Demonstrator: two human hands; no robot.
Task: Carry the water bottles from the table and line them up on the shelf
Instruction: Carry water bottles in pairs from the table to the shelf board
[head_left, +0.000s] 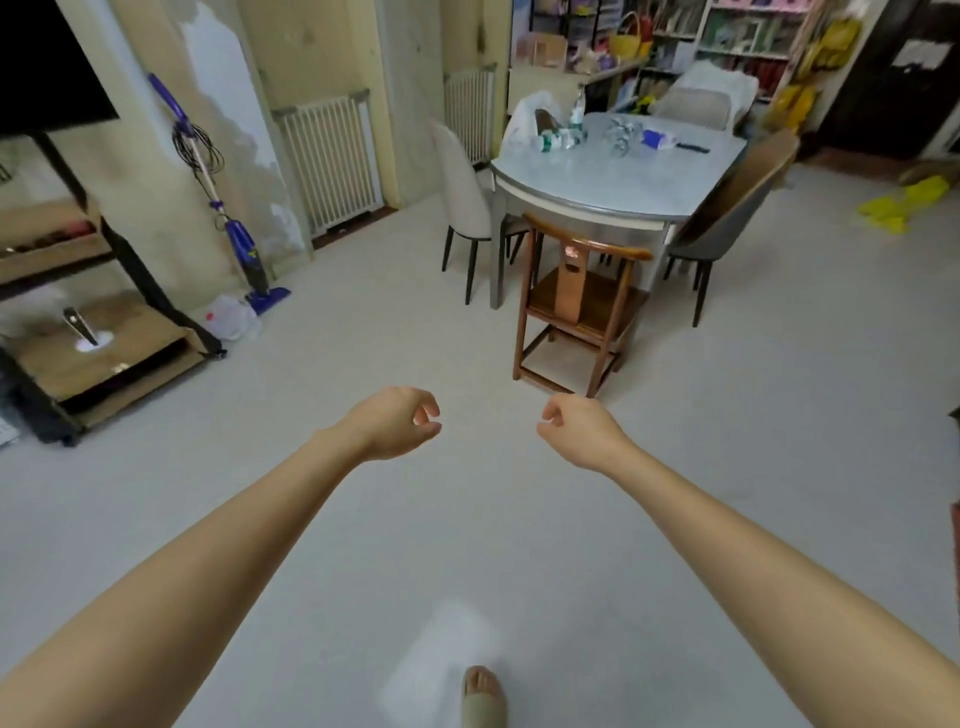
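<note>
Several water bottles (560, 139) with green labels lie and stand at the far left end of a grey oval table (597, 182) across the room. A wooden shelf unit (104, 343) with tiered boards stands low at the left. My left hand (397, 421) and my right hand (576, 423) are stretched out over the bare floor, well short of the table. Both hang with loosely curled fingers and hold nothing.
A wooden chair (576, 312) stands at the table's near end, a pale chair (465, 208) on its left, a dark chair (727, 223) on its right. A blue upright vacuum (234, 228) leans on the left wall. My foot (483, 696) shows at the bottom.
</note>
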